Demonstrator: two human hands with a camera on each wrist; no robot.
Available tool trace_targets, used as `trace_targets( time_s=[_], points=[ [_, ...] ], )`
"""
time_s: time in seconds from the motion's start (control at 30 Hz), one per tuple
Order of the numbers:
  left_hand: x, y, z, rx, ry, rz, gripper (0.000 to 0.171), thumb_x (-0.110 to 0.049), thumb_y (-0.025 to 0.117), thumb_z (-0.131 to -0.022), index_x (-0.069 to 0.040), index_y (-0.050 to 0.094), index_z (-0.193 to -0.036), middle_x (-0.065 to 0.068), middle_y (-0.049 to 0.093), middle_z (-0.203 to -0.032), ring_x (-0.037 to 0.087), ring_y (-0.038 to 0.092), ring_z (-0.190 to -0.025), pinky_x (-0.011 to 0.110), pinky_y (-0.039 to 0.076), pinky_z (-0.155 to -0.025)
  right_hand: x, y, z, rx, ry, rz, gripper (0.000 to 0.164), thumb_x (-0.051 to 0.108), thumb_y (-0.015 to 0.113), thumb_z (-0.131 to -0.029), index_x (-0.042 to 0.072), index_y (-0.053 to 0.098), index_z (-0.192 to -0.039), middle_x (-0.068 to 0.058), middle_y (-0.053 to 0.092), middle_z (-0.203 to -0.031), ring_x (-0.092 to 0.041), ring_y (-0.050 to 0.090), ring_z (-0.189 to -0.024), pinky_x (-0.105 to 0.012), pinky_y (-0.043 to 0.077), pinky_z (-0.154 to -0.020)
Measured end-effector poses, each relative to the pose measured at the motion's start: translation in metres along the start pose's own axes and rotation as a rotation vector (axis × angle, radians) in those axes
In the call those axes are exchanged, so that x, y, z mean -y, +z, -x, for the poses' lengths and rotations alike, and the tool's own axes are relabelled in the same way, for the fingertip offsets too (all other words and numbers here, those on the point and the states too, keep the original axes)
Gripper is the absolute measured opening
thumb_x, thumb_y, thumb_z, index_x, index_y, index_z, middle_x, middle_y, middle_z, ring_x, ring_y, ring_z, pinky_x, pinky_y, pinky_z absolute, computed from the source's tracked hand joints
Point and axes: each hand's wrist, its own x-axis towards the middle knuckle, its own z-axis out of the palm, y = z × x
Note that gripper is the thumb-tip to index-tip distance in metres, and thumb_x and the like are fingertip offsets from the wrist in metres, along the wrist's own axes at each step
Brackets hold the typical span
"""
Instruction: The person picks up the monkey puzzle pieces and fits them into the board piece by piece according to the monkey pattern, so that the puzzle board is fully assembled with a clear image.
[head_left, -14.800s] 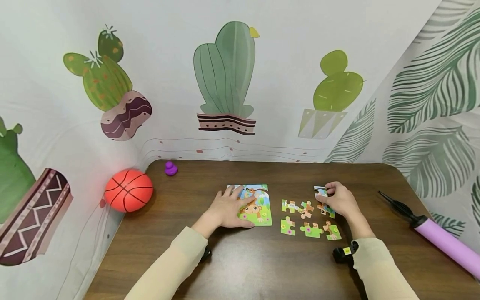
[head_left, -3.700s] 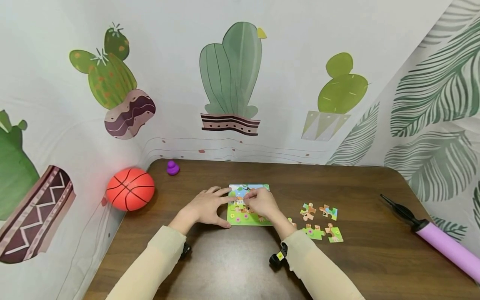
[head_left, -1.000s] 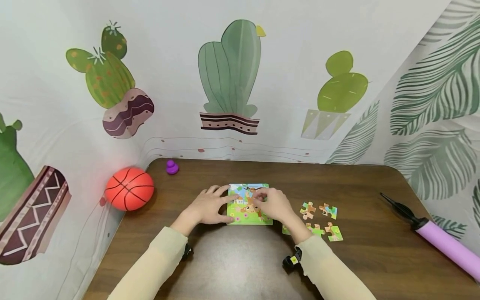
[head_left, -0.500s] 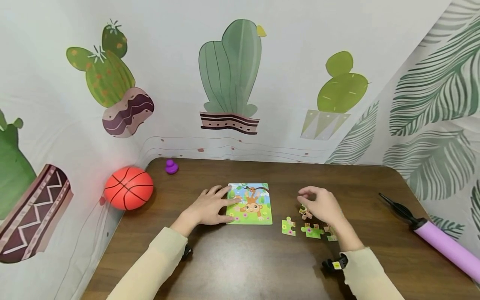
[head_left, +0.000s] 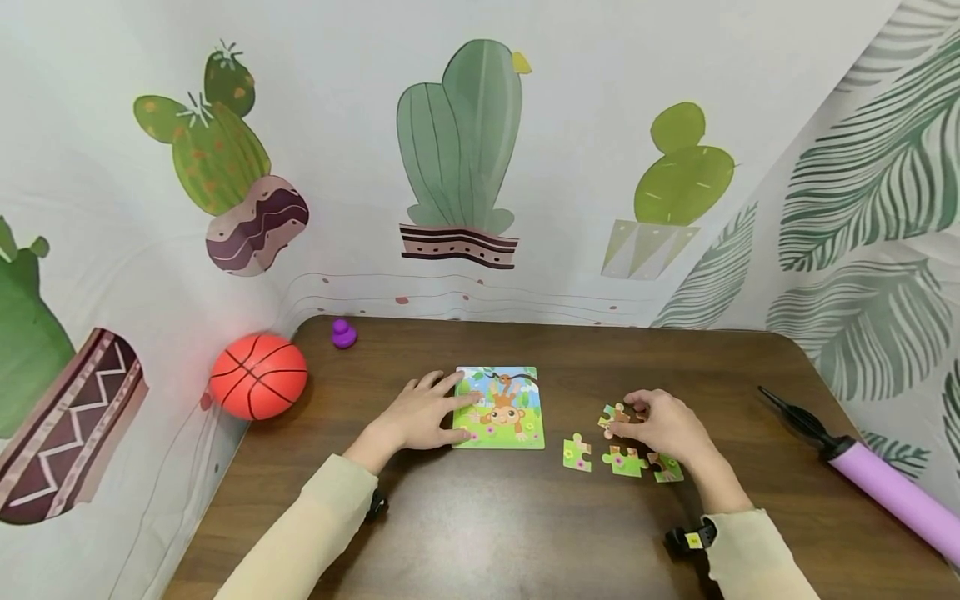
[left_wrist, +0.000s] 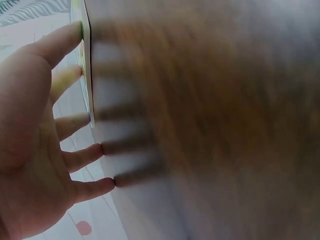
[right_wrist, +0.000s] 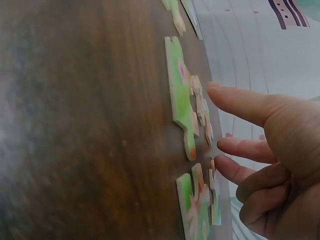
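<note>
A picture puzzle board (head_left: 517, 417) with a cartoon monkey lies flat mid-table. My left hand (head_left: 423, 412) rests at its left edge, fingers spread; in the left wrist view the thumb (left_wrist: 65, 42) and nearest fingertips touch the board. To the right, my right hand (head_left: 667, 429) is low over loose jigsaw pieces, thumb and forefinger apart around a monkey piece (head_left: 611, 422). Another piece (right_wrist: 216, 200) lies under its fingertips, mostly hidden in the head view. Nearer me lie a flower piece (head_left: 573, 454), a green piece (head_left: 626, 464) and a corner piece (head_left: 669, 472).
On the brown table (head_left: 480, 525), a small purple duck (head_left: 343, 335) sits at the back left. A red ball (head_left: 258, 377) is at the left edge. A pink hand pump (head_left: 892, 500) with a black nozzle lies along the right side. A printed cloth hangs behind.
My right hand has moved from the board rightward to the loose pieces and lowered onto them. My left hand stays on the board. Two pieces loose in the oldest frame have left the group.
</note>
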Motion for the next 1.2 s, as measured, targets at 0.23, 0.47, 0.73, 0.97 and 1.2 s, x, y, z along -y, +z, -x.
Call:
trace_targets(
  time_s=[0.23, 0.47, 0.73, 0.97, 1.2],
  points=[
    [-0.001, 0.002, 0.002, -0.04, 0.047, 0.022, 0.075, -0.071, 0.056, -0.096, -0.037, 0.041, -0.16, 0.011, 0.025, -0.17, 0.04, 0.02, -0.155, 0.069, 0.021, -0.117, 0.002, 0.005, -0.002, -0.005, 0.028, 0.058, 0.077, 0.06, 0.085, -0.079, 0.003, 0.069, -0.129, -0.012, 0.065, -0.118, -0.029, 0.063, -0.102, -0.048, 0.052, -0.074],
    [-0.006, 0.002, 0.003, -0.017, 0.091, -0.019, 0.077, -0.074, 0.055, -0.094, -0.037, 0.042, -0.16, 0.007, 0.023, -0.171, 0.031, 0.021, -0.156, 0.066, 0.018, -0.119, 0.004, 0.005, -0.003, 0.001, 0.05, 0.073, 0.077, 0.06, 0.085, -0.078, 0.003, 0.069, -0.126, -0.013, 0.064, -0.118, -0.029, 0.063, -0.1, -0.05, 0.052, -0.075],
    [-0.007, 0.003, 0.001, -0.001, 0.08, -0.041, 0.079, -0.077, 0.054, -0.093, -0.038, 0.041, -0.16, 0.005, 0.022, -0.171, 0.029, 0.022, -0.155, 0.062, 0.022, -0.119, 0.007, 0.005, -0.005, 0.025, 0.061, 0.01, 0.073, 0.053, 0.086, -0.08, -0.002, 0.066, -0.124, -0.011, 0.067, -0.109, -0.023, 0.063, -0.086, -0.046, 0.052, -0.072],
    [-0.01, 0.0, 0.002, 0.025, 0.085, -0.022, 0.076, -0.073, 0.055, -0.095, -0.039, 0.04, -0.161, 0.008, 0.021, -0.171, 0.033, 0.021, -0.155, 0.063, 0.022, -0.119, 0.009, 0.011, -0.005, -0.003, 0.083, 0.03, 0.077, 0.058, 0.087, -0.077, 0.0, 0.066, -0.124, -0.004, 0.068, -0.102, -0.017, 0.061, -0.079, -0.037, 0.048, -0.063],
    [-0.01, 0.001, 0.001, 0.025, 0.087, -0.019, 0.075, -0.071, 0.056, -0.095, -0.039, 0.04, -0.16, 0.009, 0.021, -0.171, 0.034, 0.021, -0.155, 0.062, 0.023, -0.119, 0.013, 0.009, -0.007, 0.054, 0.106, -0.043, 0.07, 0.044, 0.088, -0.08, -0.004, 0.062, -0.124, -0.008, 0.067, -0.102, -0.018, 0.062, -0.066, -0.037, 0.049, -0.055]
  ],
)
